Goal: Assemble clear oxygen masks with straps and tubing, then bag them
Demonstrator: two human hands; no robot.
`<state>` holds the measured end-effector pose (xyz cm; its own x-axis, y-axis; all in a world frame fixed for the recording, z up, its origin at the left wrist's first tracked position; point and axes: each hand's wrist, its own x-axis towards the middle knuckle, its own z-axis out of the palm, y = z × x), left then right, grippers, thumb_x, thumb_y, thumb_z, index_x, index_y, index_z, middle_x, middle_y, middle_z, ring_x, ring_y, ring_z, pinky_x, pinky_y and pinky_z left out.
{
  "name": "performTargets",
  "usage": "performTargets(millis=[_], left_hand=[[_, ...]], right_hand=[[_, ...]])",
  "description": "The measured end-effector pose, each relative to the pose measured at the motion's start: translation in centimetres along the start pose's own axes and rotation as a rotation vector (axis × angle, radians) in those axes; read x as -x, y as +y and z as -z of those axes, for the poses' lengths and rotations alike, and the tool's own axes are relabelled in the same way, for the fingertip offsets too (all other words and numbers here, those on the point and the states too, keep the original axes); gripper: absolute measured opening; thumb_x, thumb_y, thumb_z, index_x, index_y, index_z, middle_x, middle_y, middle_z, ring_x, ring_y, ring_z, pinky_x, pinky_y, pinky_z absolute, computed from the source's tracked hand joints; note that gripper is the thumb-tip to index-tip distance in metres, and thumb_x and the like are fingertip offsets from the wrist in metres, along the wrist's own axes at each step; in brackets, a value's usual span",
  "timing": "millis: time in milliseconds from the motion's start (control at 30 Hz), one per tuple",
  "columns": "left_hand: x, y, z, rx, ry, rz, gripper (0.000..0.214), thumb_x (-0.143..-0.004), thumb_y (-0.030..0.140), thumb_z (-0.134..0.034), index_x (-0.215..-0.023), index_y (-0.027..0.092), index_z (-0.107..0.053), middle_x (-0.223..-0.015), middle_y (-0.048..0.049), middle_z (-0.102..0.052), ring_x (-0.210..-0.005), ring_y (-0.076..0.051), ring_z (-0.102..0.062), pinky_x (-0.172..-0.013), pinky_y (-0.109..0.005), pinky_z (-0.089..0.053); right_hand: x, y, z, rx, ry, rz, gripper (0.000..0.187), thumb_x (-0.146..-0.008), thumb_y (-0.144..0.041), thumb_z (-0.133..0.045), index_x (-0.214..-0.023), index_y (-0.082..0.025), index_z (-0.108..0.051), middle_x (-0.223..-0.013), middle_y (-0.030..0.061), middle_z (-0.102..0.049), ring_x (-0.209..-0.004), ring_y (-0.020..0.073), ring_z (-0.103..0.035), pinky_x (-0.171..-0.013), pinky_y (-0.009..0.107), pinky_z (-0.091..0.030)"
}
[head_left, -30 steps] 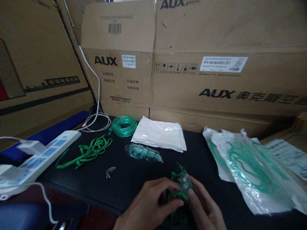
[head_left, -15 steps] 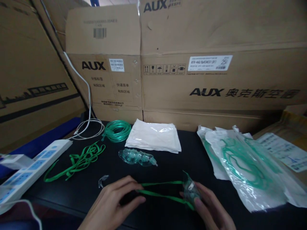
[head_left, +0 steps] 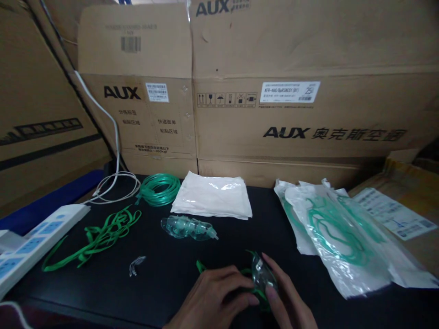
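Gripping a clear mask (head_left: 263,274) between thumb and bent fingers, the right hand (head_left: 294,299) is nearly closed, nearer the viewer than the white packet (head_left: 213,195) and to its right. The left hand (head_left: 212,292), directly nearer than the packet, has curled fingers and a thumb slightly apart from them, close against the mask; a green strap (head_left: 262,300) shows beside this thumb and beyond the knuckles, but whether the hand pinches it cannot be told. A second mask (head_left: 188,228) lies just in front of the packet, and a tubing coil (head_left: 168,198) just left of it. Tangled green straps (head_left: 106,235) lie farther left and nearer. Plastic bags (head_left: 343,269) rest well right of the packet; cardboard boxes (head_left: 291,112) stand behind it.
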<state>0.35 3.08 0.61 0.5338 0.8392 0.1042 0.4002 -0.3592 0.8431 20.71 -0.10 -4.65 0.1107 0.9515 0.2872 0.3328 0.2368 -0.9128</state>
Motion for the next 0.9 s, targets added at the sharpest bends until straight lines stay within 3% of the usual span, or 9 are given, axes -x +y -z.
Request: performTargets(millis=[167, 300, 400, 500, 600, 700, 900], left_hand=[[0.3, -0.4, 0.0, 0.100, -0.023, -0.040, 0.020, -0.100, 0.020, -0.065, -0.110, 0.028, -0.079, -0.104, -0.0015, -0.077, -0.090, -0.014, -0.072, -0.080, -0.019, -0.052], [0.5, 0.1, 0.2, 0.070, -0.074, -0.088, 0.021, -0.101, 0.017, -0.062, -0.110, 0.024, -0.079, -0.105, -0.0038, -0.076, -0.090, -0.016, -0.073, -0.081, -0.020, -0.051], [0.6, 0.4, 0.4, 0.124, -0.070, -0.075, 0.019, -0.102, 0.019, -0.061, -0.105, 0.023, -0.079, -0.106, -0.0036, -0.075, -0.095, -0.015, -0.072, -0.084, -0.020, -0.050], [0.7, 0.4, 0.6, 0.138, -0.035, -0.003, 0.017, -0.102, 0.020, -0.061, -0.096, 0.021, -0.078, -0.099, -0.0017, -0.073, -0.086, -0.012, -0.068, -0.075, -0.018, -0.047], [0.7, 0.5, 0.7, 0.105, -0.053, 0.049, 0.006, -0.095, 0.022, -0.073, -0.095, 0.021, -0.078, -0.093, 0.0005, -0.070, -0.076, -0.011, -0.062, -0.066, -0.018, -0.041], [0.5, 0.6, 0.6, 0.102, -0.068, 0.047, 0.009, -0.089, 0.020, -0.079, -0.098, 0.022, -0.079, -0.094, 0.0011, -0.069, -0.080, -0.012, -0.063, -0.071, -0.019, -0.042], [0.5, 0.6, 0.6, 0.113, -0.046, 0.065, 0.007, -0.095, 0.024, -0.073, -0.094, 0.022, -0.079, -0.092, 0.0008, -0.066, -0.081, -0.012, -0.063, -0.070, -0.020, -0.042]], right_hand=[[-0.2, 1.0, 0.8, 0.136, -0.223, 0.228, 0.069, -0.091, -0.021, -0.072, -0.155, -0.034, -0.049, -0.145, 0.0085, -0.065, -0.132, 0.0267, -0.065, -0.106, 0.032, -0.054], [-0.3, 0.3, 1.2, 0.213, -0.260, 0.269, 0.072, -0.091, -0.018, -0.071, -0.156, -0.038, -0.047, -0.148, 0.0084, -0.061, -0.131, 0.0271, -0.065, -0.104, 0.030, -0.056], [-0.5, -0.3, 1.3, 0.221, -0.331, 0.312, 0.070, -0.086, -0.018, -0.077, -0.150, -0.038, -0.056, -0.148, 0.0087, -0.060, -0.128, 0.0280, -0.068, -0.102, 0.029, -0.058], [-0.6, -0.4, 1.1, 0.220, -0.295, 0.361, 0.058, -0.086, -0.013, -0.076, -0.139, -0.032, -0.062, -0.142, 0.0104, -0.062, -0.125, 0.0268, -0.069, -0.101, 0.028, -0.059], [-0.6, -0.4, 0.9, 0.211, -0.255, 0.414, 0.049, -0.088, -0.013, -0.072, -0.133, -0.027, -0.058, -0.138, 0.0125, -0.063, -0.123, 0.0259, -0.070, -0.099, 0.029, -0.059], [-0.5, -0.6, 0.7, 0.250, -0.273, 0.432, 0.048, -0.090, -0.014, -0.067, -0.134, -0.026, -0.056, -0.141, 0.0142, -0.058, -0.126, 0.0262, -0.068, -0.100, 0.029, -0.059], [-0.4, -1.5, 0.6, 0.347, -0.298, 0.454, 0.049, -0.090, -0.007, -0.057, -0.135, -0.028, -0.055, -0.142, 0.0129, -0.051, -0.125, 0.0231, -0.068, -0.099, 0.027, -0.059]])
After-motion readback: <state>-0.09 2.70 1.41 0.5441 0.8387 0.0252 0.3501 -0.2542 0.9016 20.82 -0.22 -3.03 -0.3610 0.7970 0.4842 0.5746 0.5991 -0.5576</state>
